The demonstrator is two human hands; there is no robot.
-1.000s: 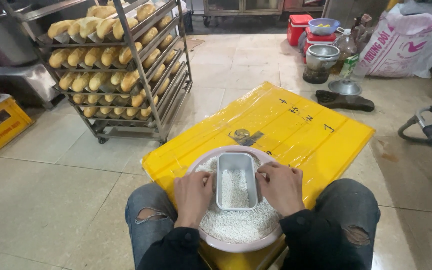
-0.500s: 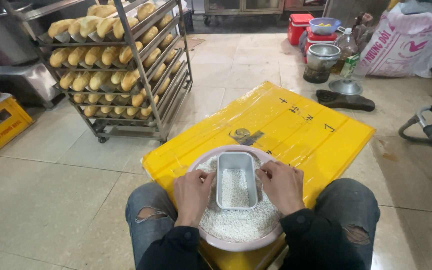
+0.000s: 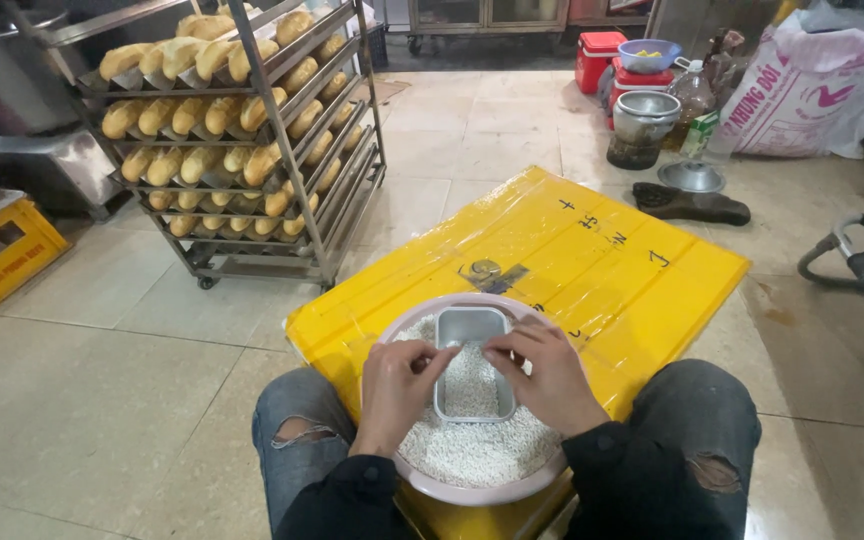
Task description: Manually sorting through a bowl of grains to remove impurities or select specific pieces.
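Denim knees: torn jeans are seen at the bottom edge, with the pink basin (image 3: 407,478) wedged between them on the near corner of the yellow crate (image 3: 592,270).
Grain: white rice (image 3: 472,450) is heaped in the basin, and a rectangular metal tin (image 3: 472,330) is set into the heap, already partly filled with grains.
Progress: some rice is held in the tin but much is left in the basin around it — the sorting is judged to be somewhere in the middle, not near an end.
Left hand (image 3: 397,385): fingers are drawn together to a near-closed pinch over the tin's left rim; whether a grain is held cannot be told.
Right hand (image 3: 550,372): fingers are likewise curled and almost closed above the tin, fingertips met with the left — nothing large is grasped.
Further off: a wheeled rack (image 3: 242,140) loaded with baked loaves is seen to the left.
Far floor: a metal pot (image 3: 642,125), a red cooler (image 3: 600,58) and a white sack (image 3: 802,90) are grouped well apart from the basin.
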